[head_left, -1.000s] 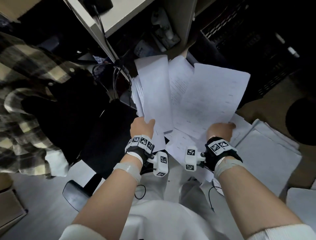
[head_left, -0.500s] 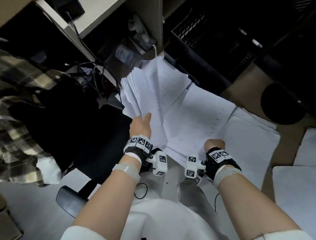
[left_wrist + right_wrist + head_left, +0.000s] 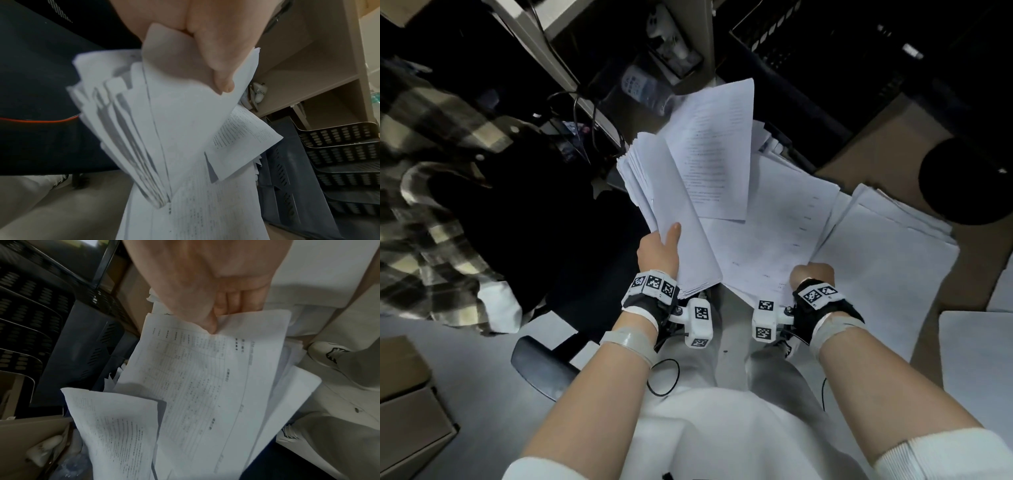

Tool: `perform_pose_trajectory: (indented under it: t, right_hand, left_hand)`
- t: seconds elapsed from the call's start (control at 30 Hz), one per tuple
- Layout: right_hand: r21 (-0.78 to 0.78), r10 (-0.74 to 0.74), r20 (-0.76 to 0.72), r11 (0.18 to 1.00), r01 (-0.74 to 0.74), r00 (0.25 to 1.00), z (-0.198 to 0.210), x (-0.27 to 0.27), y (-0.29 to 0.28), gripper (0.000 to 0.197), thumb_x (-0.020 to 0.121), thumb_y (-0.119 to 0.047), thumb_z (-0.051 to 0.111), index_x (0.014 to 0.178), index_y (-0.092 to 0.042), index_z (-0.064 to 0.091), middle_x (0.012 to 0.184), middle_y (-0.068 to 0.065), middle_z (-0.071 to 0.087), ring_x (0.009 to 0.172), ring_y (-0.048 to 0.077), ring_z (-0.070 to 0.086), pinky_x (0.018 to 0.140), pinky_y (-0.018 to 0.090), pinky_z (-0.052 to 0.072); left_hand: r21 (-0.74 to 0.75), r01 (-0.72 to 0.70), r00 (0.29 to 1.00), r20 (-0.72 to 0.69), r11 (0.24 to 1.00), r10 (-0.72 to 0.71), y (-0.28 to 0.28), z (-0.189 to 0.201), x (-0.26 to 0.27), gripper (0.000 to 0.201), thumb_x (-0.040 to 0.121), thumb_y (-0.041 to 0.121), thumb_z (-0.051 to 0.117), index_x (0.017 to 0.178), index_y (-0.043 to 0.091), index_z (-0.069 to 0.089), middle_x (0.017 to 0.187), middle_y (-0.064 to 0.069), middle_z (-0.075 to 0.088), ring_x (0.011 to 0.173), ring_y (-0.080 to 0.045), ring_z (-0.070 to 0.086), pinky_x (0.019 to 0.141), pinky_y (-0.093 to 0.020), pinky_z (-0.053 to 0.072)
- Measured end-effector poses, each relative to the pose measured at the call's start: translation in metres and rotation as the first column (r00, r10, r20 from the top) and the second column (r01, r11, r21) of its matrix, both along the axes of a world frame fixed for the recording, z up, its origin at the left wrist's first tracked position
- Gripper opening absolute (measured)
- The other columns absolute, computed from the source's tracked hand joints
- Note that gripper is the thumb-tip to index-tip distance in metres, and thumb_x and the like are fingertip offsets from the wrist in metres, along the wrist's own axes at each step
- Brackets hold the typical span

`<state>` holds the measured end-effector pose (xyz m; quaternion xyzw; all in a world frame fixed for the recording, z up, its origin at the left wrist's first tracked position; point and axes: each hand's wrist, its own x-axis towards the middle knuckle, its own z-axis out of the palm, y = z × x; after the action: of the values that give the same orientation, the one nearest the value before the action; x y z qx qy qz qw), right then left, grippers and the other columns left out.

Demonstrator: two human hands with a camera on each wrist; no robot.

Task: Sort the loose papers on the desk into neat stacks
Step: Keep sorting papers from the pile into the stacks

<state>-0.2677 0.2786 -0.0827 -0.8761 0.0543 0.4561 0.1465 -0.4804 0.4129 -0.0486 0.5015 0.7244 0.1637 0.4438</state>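
Observation:
My left hand [image 3: 659, 248] grips a thick sheaf of white papers [image 3: 671, 209] by its near end, thumb on top; the sheets fan out and stand tilted on edge [image 3: 131, 138]. My right hand [image 3: 812, 274] pinches the near edge of a printed sheet [image 3: 774, 233], a form with a table [image 3: 201, 378], which lies flat to the right of the sheaf. Another printed page [image 3: 717, 147] sticks up between the two, curling at its far end [image 3: 115, 434]. A flat stack of white paper [image 3: 887, 260] lies on the brown desk [image 3: 893, 137] just right of my right hand.
Black perforated letter trays [image 3: 825, 58] stand at the back right, with a dark round object [image 3: 969, 181] at the right edge. More paper [image 3: 976, 359] lies at the near right. A plaid jacket [image 3: 431, 192] hangs over a dark chair on the left; cardboard boxes [image 3: 407, 404] sit at lower left.
The left hand has gathered the loose sheets into a tilted, fanned sheaf. The right hand drew its sheet down and nearer, laying it flat. The view swung right, showing more of the desk stacks.

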Motion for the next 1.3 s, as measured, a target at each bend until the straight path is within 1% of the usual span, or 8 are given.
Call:
perform_pose_trajectory:
  t: [0.07,0.17,0.37,0.6,0.87,1.17,1.23,1.3]
  right_hand:
    - [0.005,-0.039,0.045,0.999,0.039,0.998,-0.004,0.005,0.003,0.015,0.093,-0.005,0.054,0.082,0.003,0.059,0.101,0.018,0.064,0.084,0.029,0.057,0.073,0.028,0.039]
    - [0.01,-0.049,0.071,0.999,0.049,0.996,-0.001,0.0,0.012,0.01,0.089,-0.006,0.056,0.086,0.003,0.056,0.091,0.013,0.059,0.077,0.029,0.055,0.07,0.029,0.042]
    - [-0.12,0.035,0.239,0.993,-0.006,0.97,0.009,-0.006,0.045,0.065,0.088,-0.032,0.06,0.138,0.001,0.033,0.139,0.02,0.046,0.126,0.038,0.046,0.105,0.041,0.037]
    - [0.442,0.146,0.1,0.88,-0.175,0.984,-0.001,-0.025,0.122,0.053,0.094,-0.013,0.051,0.146,-0.011,0.043,0.147,0.008,0.048,0.133,0.024,0.048,0.11,0.031,0.036]
    - [0.474,0.216,0.078,0.851,-0.227,0.973,-0.019,-0.065,0.168,0.014,0.086,-0.011,0.057,0.097,-0.004,0.063,0.085,0.003,0.062,0.074,0.019,0.056,0.064,0.025,0.04]
    - [0.513,0.379,-0.072,0.807,-0.292,0.922,-0.007,-0.056,0.167,0.019,0.088,-0.012,0.063,0.105,-0.007,0.072,0.085,0.009,0.065,0.069,0.018,0.055,0.061,0.024,0.041]
    - [0.468,0.312,-0.043,0.846,-0.257,0.949,-0.011,-0.046,0.155,0.035,0.085,-0.014,0.064,0.114,0.007,0.065,0.092,0.022,0.065,0.076,0.023,0.058,0.07,0.03,0.045]
    - [0.443,0.22,-0.027,0.877,-0.185,0.975,-0.008,-0.034,0.135,0.049,0.086,-0.016,0.063,0.131,0.002,0.058,0.12,0.013,0.066,0.104,0.025,0.063,0.094,0.034,0.048]
  left_hand:
    - [-0.017,-0.01,1.0,0.01,1.0,0.01,0.003,-0.003,-0.003,0.034,0.096,0.038,0.063,0.085,0.006,0.066,0.075,0.005,0.063,0.073,-0.017,0.061,0.069,-0.025,0.042]
    - [-0.033,-0.007,1.0,0.016,0.999,0.008,0.014,-0.007,-0.006,0.032,0.096,0.038,0.063,0.088,0.007,0.067,0.077,0.004,0.063,0.075,-0.017,0.061,0.068,-0.024,0.042]
    - [-0.062,0.03,1.0,0.01,0.998,-0.03,0.041,-0.01,-0.006,0.036,0.097,0.039,0.061,0.091,0.004,0.068,0.079,0.001,0.063,0.075,-0.018,0.059,0.069,-0.025,0.04]
    - [-0.107,0.121,0.991,-0.052,0.987,-0.127,0.064,-0.021,-0.033,0.048,0.095,0.048,0.06,0.092,0.0,0.068,0.091,-0.01,0.071,0.084,-0.028,0.066,0.071,-0.031,0.047]
    - [-0.108,0.159,0.987,0.03,0.981,-0.156,0.073,-0.024,-0.055,0.043,0.094,0.046,0.063,0.09,0.004,0.072,0.086,-0.004,0.073,0.081,-0.018,0.069,0.073,-0.029,0.053]
    - [-0.085,0.133,0.983,0.14,0.987,-0.12,0.06,-0.01,-0.047,0.044,0.093,0.042,0.066,0.081,0.0,0.069,0.079,-0.009,0.073,0.072,-0.016,0.066,0.065,-0.029,0.054]
    - [-0.07,0.132,0.98,0.159,0.989,-0.119,0.054,-0.009,-0.042,0.051,0.091,0.046,0.067,0.082,-0.005,0.068,0.084,-0.017,0.073,0.072,-0.019,0.066,0.071,-0.038,0.057]
    - [-0.059,0.153,0.974,0.178,0.986,-0.14,0.046,-0.008,-0.033,0.064,0.084,0.055,0.068,0.08,-0.008,0.065,0.083,-0.022,0.071,0.068,-0.02,0.065,0.07,-0.045,0.058]
